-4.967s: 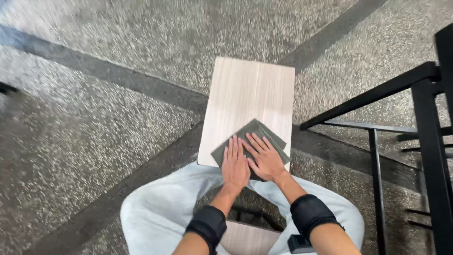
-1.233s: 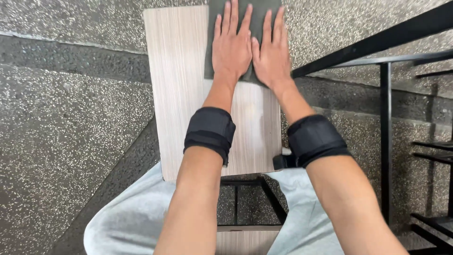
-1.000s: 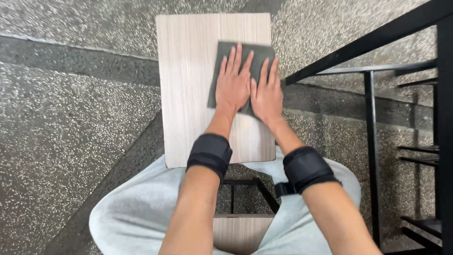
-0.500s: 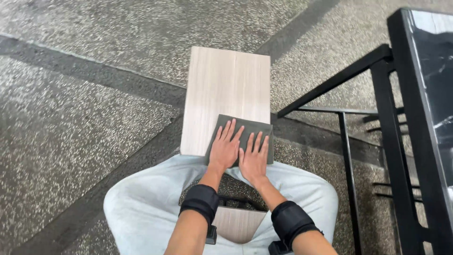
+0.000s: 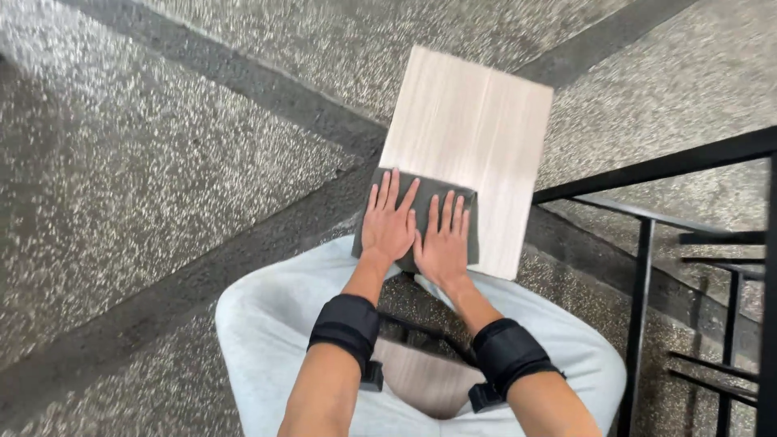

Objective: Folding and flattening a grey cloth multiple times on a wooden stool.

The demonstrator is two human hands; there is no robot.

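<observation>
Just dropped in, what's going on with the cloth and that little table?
A seated person presses both palms flat on a dark grey cloth at the near edge of a small pale wood table. The left hand and right hand lie side by side, fingers spread. A black metal frame stands to the right.

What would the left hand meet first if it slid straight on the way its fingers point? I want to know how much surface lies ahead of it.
The left hand lies flat on the grey cloth. Straight ahead, it would probably pass the cloth's far edge onto the bare pale wooden tabletop; nothing else shows there.
</observation>
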